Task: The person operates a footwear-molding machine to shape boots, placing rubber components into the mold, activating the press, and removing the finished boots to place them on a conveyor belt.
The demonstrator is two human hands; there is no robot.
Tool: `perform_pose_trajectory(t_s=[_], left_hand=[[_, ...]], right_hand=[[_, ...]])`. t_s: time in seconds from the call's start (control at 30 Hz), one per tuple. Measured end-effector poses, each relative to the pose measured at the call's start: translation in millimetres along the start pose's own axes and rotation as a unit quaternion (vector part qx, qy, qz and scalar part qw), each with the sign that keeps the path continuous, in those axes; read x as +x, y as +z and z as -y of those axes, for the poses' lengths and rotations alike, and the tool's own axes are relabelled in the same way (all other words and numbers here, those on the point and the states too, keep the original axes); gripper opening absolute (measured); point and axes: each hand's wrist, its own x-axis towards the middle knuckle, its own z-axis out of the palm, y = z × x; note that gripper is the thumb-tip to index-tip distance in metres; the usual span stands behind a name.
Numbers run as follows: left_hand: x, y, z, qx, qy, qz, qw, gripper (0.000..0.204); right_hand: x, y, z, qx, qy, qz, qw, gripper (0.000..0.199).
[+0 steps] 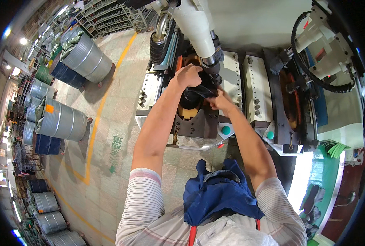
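Both my arms reach forward into a machine with a white arm (194,30) and a dark metal head (211,67). Between my hands is a black, soft-looking piece (206,89) whose exact kind I cannot make out. My left hand (188,76) is closed on its far left edge, fingers curled. On its near right side, my right hand (221,101) grips it with bent fingers. The piece lies beside the metal head, over an oval opening with a yellowish rim (188,113) in the dark plate (205,125). Part of the opening is hidden beneath it.
A similar machine station (291,98) stands to the right. Green buttons (226,130) sit on the machine fronts. Large metal drums (63,119) stand at left beyond a yellow floor line (96,123). A blue apron (217,194) hangs at my front. Shelving racks (108,18) are behind.
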Motion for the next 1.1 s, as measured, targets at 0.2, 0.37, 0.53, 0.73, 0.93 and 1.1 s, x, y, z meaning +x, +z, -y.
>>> perform_pose_trajectory(t_s=[0.2,0.37,0.53,0.73,0.93,1.1], left_hand=[[-9,1,-7,-0.084,0.092,-0.171,0.977,0.051],[-45,-20,-18,-0.136,0.057,-0.195,0.97,0.045],[-60,-31,-7,-0.152,-0.036,-0.268,0.951,0.056],[-62,-43,31,-0.072,-0.097,-0.185,0.975,0.041],[-74,-55,45,-0.314,-0.186,-0.261,0.894,0.028],[-137,-74,17,-0.302,-0.116,-0.198,0.925,0.017]], right_hand=[[4,-17,17,0.063,-0.088,-0.061,0.992,0.062],[-74,1,-11,-0.298,-0.268,-0.222,0.889,0.066],[-137,-20,-67,-0.357,-0.094,-0.144,0.918,0.027],[-148,-14,-60,-0.369,-0.181,-0.106,0.905,0.018],[-220,-46,-58,-0.376,-0.164,-0.024,0.912,0.018],[-274,-116,-122,-0.315,-0.115,-0.117,0.935,0.018]])
